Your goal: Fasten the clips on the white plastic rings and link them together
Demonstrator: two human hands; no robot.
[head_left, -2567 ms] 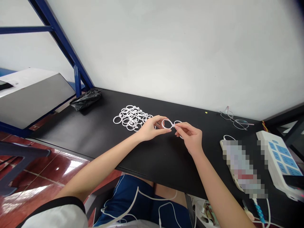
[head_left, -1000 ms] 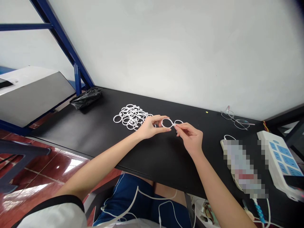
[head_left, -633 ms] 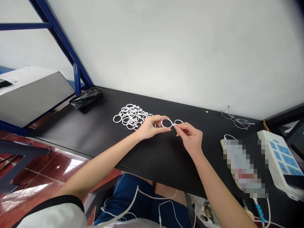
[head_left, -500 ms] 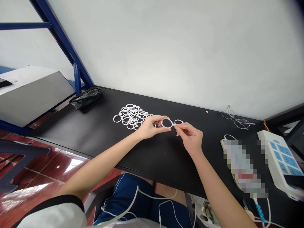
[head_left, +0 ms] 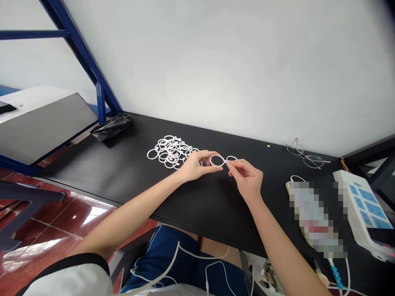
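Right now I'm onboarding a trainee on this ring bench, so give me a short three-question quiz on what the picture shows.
1. True or false: the pile of white rings lies beside the power strip.
2. What holds the white ring? A) one hand B) two hands C) nothing, it lies flat
3. Fill in: near the wall on the black table lies a pair of ____.
Key: 1 false; 2 B, left hand and right hand; 3 eyeglasses.

I see a crumpled black bag (head_left: pixel 111 127) at the far left end of the black table (head_left: pixel 101 172). Wire-rimmed glasses (head_left: pixel 304 155) lie by the wall (head_left: pixel 216 61) on my right, a white power strip (head_left: pixel 359 205) with blue sockets near them. A blue steel frame (head_left: pixel 79 51) rises behind the bag.
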